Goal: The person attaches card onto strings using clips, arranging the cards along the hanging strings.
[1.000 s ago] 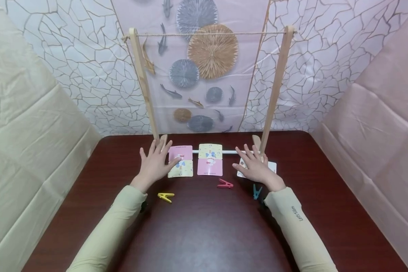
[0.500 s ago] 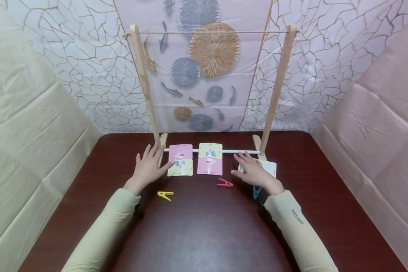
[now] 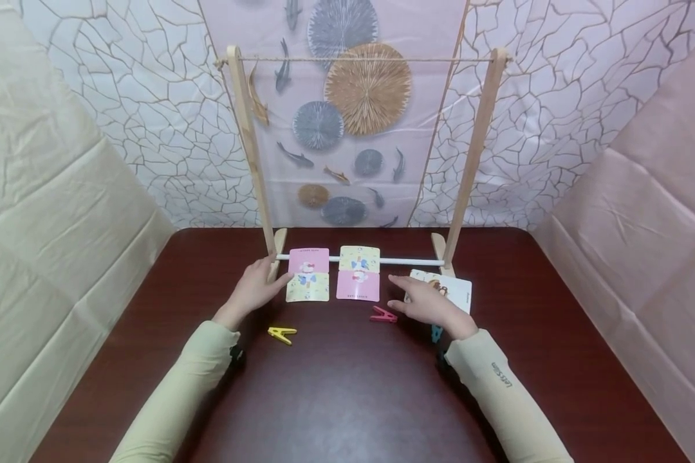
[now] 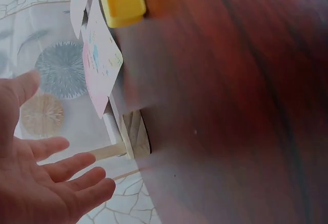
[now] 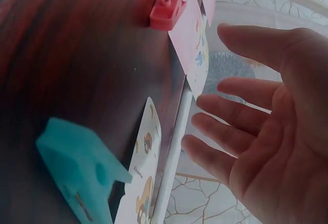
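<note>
My left hand (image 3: 252,289) hovers beside the left pink-and-yellow card (image 3: 308,283), its fingers loose and holding nothing. A second pink-and-yellow card (image 3: 358,283) lies in the middle, turned the other way round. Over the left part of a white card (image 3: 459,292) my right hand (image 3: 428,303) reaches inward, thumb and fingers apart with nothing between them. The pink-red clothespin (image 3: 384,314) lies just left of its thumb. Partly hidden under the right wrist is a teal clothespin (image 5: 82,167), plain in the right wrist view. The yellow clothespin (image 4: 123,8) lies near the left wrist.
A wooden frame with two posts (image 3: 477,151) stands at the back of the dark red table (image 3: 347,386). Thin twine (image 3: 428,60) runs between the post tops. A white rod (image 3: 411,262) joins the feet, with the two pink-and-yellow cards overlapping it. Fabric walls surround the table.
Both hands have drawn back from the frame's feet toward the person. The right hand has also shifted left, uncovering more of the white card. The cards and clothespins stay where they were.
</note>
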{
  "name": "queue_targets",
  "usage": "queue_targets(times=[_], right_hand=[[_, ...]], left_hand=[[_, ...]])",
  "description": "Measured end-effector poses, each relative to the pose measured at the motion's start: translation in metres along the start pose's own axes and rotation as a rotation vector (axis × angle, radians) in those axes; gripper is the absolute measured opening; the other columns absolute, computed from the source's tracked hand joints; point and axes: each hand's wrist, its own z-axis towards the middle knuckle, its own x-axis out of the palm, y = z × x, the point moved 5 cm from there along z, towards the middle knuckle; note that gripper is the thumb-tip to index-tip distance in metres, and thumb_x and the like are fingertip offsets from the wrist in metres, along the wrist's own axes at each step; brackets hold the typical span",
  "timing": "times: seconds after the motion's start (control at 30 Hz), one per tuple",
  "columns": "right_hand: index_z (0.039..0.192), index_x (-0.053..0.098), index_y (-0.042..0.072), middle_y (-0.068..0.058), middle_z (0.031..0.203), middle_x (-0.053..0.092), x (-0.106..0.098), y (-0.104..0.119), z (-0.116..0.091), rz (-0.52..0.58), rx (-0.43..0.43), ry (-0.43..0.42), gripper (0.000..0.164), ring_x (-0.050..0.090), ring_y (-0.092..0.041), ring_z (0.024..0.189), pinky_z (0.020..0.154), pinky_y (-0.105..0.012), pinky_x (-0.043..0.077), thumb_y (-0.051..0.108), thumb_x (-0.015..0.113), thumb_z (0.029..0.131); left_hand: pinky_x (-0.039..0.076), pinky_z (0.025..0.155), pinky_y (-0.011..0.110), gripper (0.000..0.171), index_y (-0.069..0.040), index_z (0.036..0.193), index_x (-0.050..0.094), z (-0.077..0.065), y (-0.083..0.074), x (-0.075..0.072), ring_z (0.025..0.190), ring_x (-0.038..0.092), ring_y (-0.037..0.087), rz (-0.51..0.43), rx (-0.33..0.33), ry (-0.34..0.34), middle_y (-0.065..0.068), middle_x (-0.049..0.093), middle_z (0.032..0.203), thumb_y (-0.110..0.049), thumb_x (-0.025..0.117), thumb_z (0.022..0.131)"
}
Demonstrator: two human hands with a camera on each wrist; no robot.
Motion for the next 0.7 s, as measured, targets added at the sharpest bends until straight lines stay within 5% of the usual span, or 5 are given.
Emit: queue_targets(times=[0.37,0.6,0.7], right_hand=[[0.145,0.051,0.000,-0.022,0.142,0.056,0.012,0.001,0.003,-0.029,0.061,0.093,0.058,0.052,-0.036,0.131,0.109,-0.053,0.041,0.021,0.070,0.095],[0.143,0.054,0.002,-0.019,0.137,0.059,0.015,0.004,0.003,-0.023,0.079,0.111,0.056,0.056,-0.033,0.125,0.108,-0.051,0.043,0.021,0.071,0.094],[0.142,0.055,0.001,-0.019,0.136,0.060,0.017,0.006,0.003,-0.020,0.068,0.116,0.054,0.057,-0.033,0.124,0.107,-0.050,0.043,0.021,0.071,0.094]], left_hand=[[0.037,0.111,0.056,0.077,0.005,0.153,0.033,0.013,0.001,0.006,0.136,0.044,0.041,-0.113,-0.107,0.033,0.029,0.041,0.151,-0.039,0.065,0.098],[0.056,0.081,0.047,0.075,0.002,0.153,0.035,0.022,0.000,0.013,0.114,0.055,0.037,-0.175,-0.163,0.062,0.028,0.046,0.147,-0.040,0.064,0.098],[0.053,0.092,0.050,0.076,0.003,0.153,0.034,0.022,0.000,0.016,0.124,0.052,0.038,-0.189,-0.185,0.075,0.027,0.044,0.150,-0.040,0.063,0.098]])
